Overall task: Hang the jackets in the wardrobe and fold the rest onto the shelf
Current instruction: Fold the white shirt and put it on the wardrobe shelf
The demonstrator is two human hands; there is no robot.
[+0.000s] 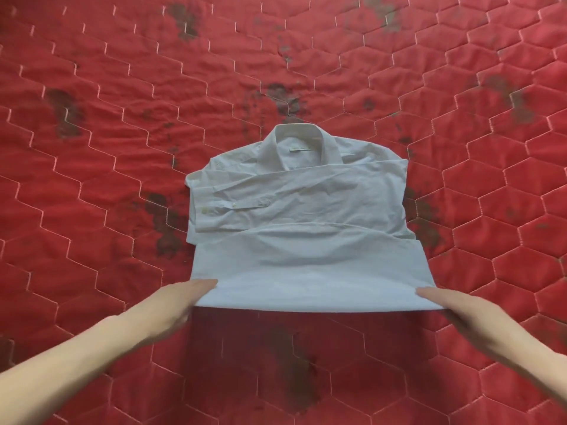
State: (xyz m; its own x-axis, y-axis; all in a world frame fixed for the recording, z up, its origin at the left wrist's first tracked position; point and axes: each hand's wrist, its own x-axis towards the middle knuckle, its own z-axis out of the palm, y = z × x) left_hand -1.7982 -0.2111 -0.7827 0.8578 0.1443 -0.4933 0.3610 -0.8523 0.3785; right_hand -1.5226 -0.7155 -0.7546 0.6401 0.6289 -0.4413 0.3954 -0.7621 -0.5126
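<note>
- Surface: red quilted bedspread (92, 210) with pale hexagon stitching and dark mottled print patches; it fills the whole view, no wardrobe or shelf visible.
- Task thing: white collared shirt (297, 197) lies about mid-view on the bedspread, collar (299, 139) at the far end, sleeves already folded across the body, one buttoned cuff (214, 210) ending at the shirt's left edge.
- Near end of the shirt is lifted off the bedspread; a shadow lies under that raised fold edge, on the person's side of the shirt.
- Left hand (181, 305) at the shirt's near-left corner: fingers straight and together, held against the cloth edge. Whether a thumb pinches from underneath, cannot tell.
- Right hand (460, 311) at the shirt's near-right corner: same pose, fingers extended along the fold edge, thumb hidden, so a pinch cannot be confirmed.
- Step in hand, my read: folding stage, bottom-to-top fold of the shirt body, near section being carried toward the collar.
- Next move likely calls for bringing both corners forward evenly, laying the lifted edge just short of the collar, keeping the crossed sleeves trapped inside, then smoothing flat.
- Risk: uneven lift would skew the fold or drag the cuff out at the left side.
- After that the folded shirt goes to the shelf; jackets not in view.
- Writing: small pale neck label (298, 148) inside the collar, text too small to read. No other brand or lettering seen.
</note>
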